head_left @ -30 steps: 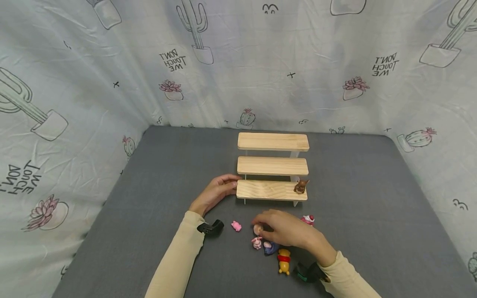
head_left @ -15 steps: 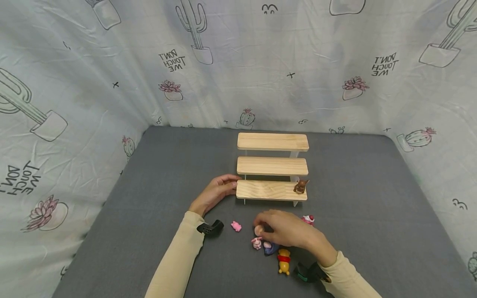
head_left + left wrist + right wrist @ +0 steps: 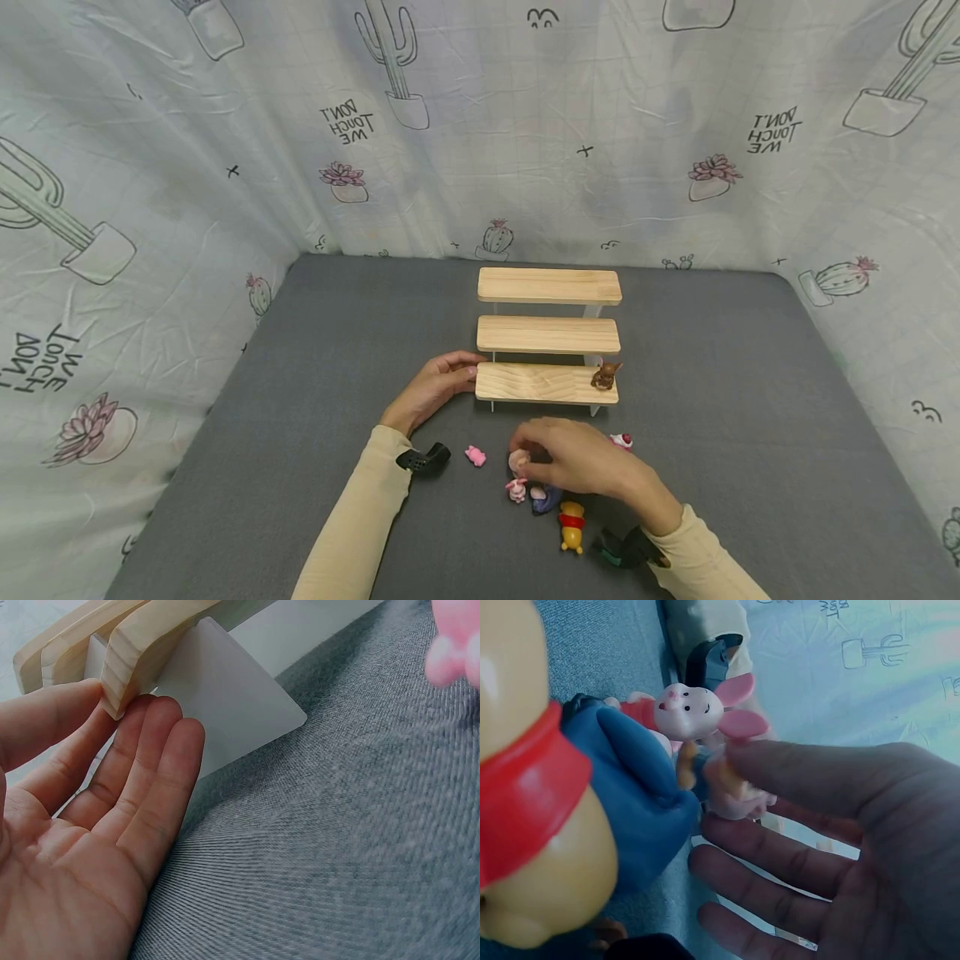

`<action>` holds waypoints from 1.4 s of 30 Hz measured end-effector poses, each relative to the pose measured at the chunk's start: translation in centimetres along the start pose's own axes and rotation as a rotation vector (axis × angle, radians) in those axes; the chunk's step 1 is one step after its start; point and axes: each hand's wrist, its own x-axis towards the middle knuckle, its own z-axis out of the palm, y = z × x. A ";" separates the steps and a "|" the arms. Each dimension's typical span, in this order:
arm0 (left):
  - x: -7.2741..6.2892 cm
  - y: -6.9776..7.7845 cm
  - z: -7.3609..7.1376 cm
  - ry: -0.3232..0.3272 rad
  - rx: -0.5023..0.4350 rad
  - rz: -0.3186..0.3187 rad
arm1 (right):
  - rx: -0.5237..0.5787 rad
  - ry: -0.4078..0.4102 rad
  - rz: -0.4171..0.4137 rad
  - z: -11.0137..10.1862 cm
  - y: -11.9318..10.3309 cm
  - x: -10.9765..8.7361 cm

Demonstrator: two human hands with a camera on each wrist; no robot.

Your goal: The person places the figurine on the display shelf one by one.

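My left hand (image 3: 433,390) holds the left end of the lowest board of a three-tier wooden display shelf (image 3: 540,383). In the left wrist view, the thumb lies on the board's edge, with fingertips against its underside. My right hand (image 3: 581,460) pinches a small pale pink-and-peach figurine (image 3: 724,787) between thumb and forefinger, low over the cloth; its kind is partly hidden and blurred. Right beside it are a Piglet figurine (image 3: 690,712) and a blue donkey figurine (image 3: 641,810). A yellow bear figurine in a red shirt (image 3: 572,527) lies nearer the right wrist.
A brown figurine (image 3: 604,377) sits at the right end of the lowest board. On the grey cloth (image 3: 360,325) lie a small pink figurine (image 3: 475,455) and, partly behind the right hand, a red-and-white figurine (image 3: 621,441). Printed curtains (image 3: 480,125) enclose the table.
My right hand has shifted only slightly, rising a little with the pinched figurine. The left hand keeps its hold on the shelf, and the other figurines stay where they were.
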 end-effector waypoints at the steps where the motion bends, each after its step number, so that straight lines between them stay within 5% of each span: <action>1: 0.0 0.0 0.0 0.002 0.002 -0.001 | 0.006 0.009 -0.002 0.0 0.0 0.0; 14: 0.0 -0.1 0.0 0.009 0.010 -0.010 | 0.072 0.097 0.008 -0.4 0.1 -0.3; 25: 0.0 0.0 0.0 0.008 0.017 -0.011 | 0.046 0.178 -0.070 -0.7 0.4 -0.2; 42: 0.1 -0.2 -0.1 0.014 0.021 -0.015 | 0.071 0.269 0.037 -1.4 0.1 -0.4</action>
